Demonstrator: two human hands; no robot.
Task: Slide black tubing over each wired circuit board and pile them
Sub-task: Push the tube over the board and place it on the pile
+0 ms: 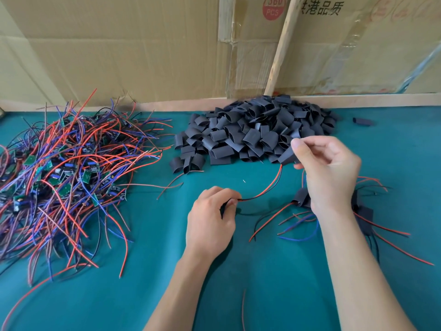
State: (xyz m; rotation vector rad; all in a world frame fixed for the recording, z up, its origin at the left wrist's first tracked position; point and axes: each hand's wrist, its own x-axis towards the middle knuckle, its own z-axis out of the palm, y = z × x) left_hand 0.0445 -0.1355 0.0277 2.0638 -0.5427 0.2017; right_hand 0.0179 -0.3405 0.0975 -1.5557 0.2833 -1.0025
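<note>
My right hand [327,168] pinches a black tubing piece [287,156] at the near edge of the big heap of black tubing pieces [257,130]. A red-and-black wire pair [265,191] runs out of that piece down to my left hand [212,218], whose fingers are closed on the wire's other end; what else it holds is hidden. At the far left lies a tangled heap of wired green circuit boards [64,177]. Several sleeved boards [303,198] with wires lie under and beside my right wrist.
The work surface is a teal cloth [274,271]. Cardboard sheets [119,44] and a wooden stick [281,46] stand along the back. One stray tubing piece [362,121] lies at the far right. A loose red wire [243,309] lies near the front edge.
</note>
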